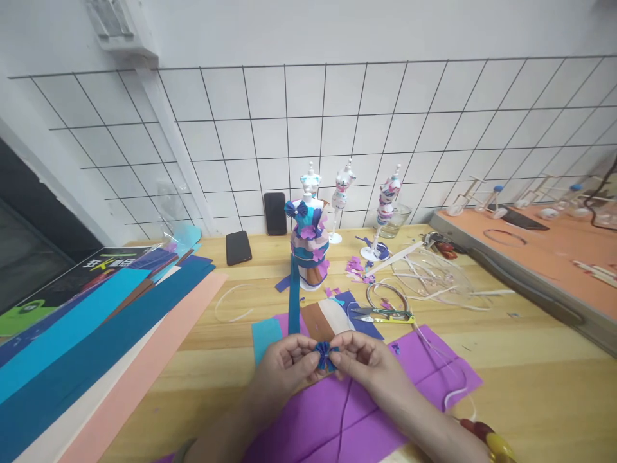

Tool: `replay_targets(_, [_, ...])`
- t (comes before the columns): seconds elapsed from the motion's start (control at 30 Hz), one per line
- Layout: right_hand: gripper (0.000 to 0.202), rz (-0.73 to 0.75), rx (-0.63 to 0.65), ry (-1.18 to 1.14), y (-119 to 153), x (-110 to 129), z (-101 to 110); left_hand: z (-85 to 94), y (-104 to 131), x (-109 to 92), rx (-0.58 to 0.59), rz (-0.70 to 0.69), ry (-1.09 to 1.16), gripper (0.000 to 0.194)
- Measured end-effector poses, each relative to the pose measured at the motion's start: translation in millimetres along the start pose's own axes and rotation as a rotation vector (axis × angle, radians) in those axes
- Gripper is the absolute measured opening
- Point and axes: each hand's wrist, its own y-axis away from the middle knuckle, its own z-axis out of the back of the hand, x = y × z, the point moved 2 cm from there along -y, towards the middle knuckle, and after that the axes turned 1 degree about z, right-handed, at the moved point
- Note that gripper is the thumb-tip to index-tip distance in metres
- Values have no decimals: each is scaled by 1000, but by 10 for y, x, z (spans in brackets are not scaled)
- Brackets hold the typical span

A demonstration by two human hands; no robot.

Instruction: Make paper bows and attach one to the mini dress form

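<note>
Between my two hands is a small pleated blue rosette [326, 355] with a pale dot at its centre. My left hand [292, 368] pinches its left side, and my right hand [364, 361] pinches the right side. Beneath them lies a large creased purple sheet [313, 418], with blue, brown and cream pieces [317, 321] behind it. Straight ahead stands a mini dress form [309, 241] dressed in blue, pink and purple layers, a similar blue rosette [295, 209] at its shoulder. Thread snips [383, 315] with yellow handles lie right of the pieces.
Long coloured strips [96, 360] cover the left side. Two phones, one lying flat [238, 247] and one leaning on the wall [275, 213], are at the back. More mini dress forms [386, 202] stand behind purple scraps [357, 267] and tangled cord [429, 273]. An orange-topped surface [544, 257] borders the right.
</note>
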Motion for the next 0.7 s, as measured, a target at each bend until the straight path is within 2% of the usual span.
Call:
replay_targets(0.3, [34,-26,18,-60,16,9,-1,9,-6,-10,43,14,-108,22])
replay_targets(0.47, [37,-33,13,-56,36,46,15,-12,0,-63,20,-6,-131,22])
replay_targets(0.7, [31,8,29,-45,20,4,-19,3,-6,-42,32,13,-139,24])
